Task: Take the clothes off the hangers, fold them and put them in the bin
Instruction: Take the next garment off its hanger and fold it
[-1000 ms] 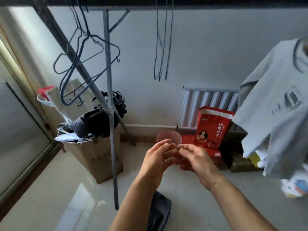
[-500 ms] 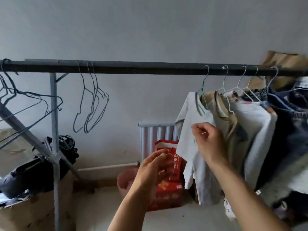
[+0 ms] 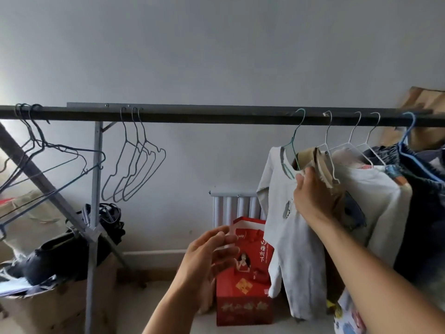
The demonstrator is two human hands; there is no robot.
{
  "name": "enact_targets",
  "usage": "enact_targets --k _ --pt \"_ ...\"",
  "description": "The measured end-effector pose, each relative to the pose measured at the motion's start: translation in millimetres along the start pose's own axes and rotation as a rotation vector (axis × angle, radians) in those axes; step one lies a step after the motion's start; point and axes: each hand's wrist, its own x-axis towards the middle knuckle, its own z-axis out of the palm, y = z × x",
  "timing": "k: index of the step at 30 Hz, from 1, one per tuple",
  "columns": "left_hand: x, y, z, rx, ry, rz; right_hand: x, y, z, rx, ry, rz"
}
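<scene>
Wall-side rail (image 3: 216, 116): 3 bare hangers (image 3: 138, 141) mid, 5ish clothed; R fingers (image 3: 304, 175) round shirt (image 3: 289, 237), L fingers (image 3: 216, 233) spread, empty.

Soft, dim daylight comes from 9 o'clock, flaring pale on the wall (image 3: 9, 88) there. The wide lens bends the rail (image 3: 216, 116) toward the edges; the left hand (image 3: 207, 268) at 6 o'clock is blurred.

Red bag (image 3: 243, 307) reads "树下"
</scene>
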Motion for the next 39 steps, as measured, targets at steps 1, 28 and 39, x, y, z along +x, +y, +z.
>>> enact_targets --k 1,28,39 --pt "0 1 -1 -0.001 0.007 0.004 0 0 -1 0.050 0.029 -0.041" --pt "37 78 -6 0.549 0.056 0.631 -6 -28 -48 0.323 -0.136 -0.541" --pt "53 129 -65 1.122 0.058 0.694 -25 -30 -45 0.608 -0.502 -0.466"
